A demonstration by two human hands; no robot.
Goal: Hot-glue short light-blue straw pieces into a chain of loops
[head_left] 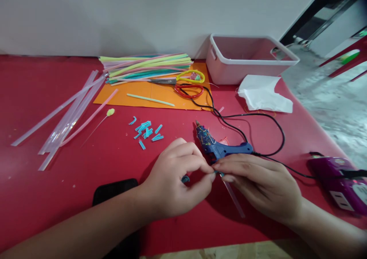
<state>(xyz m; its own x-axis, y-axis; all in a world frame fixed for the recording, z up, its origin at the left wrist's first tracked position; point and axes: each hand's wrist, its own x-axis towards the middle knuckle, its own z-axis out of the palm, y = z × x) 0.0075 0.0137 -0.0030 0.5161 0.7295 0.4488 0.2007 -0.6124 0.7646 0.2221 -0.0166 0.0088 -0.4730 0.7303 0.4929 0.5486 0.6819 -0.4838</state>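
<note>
**Small blue piece [219,173] pinched between both hands**

Left hand [174,180]: thumb and index tips closed on one end. Right hand [262,188]: fingers and thumb closed on the other, hiding part of it. Piece is on the near side of the glue gun [226,149], by the clear stick [235,201]. Cut blue bits [146,131] lie beyond the left hand.
</note>
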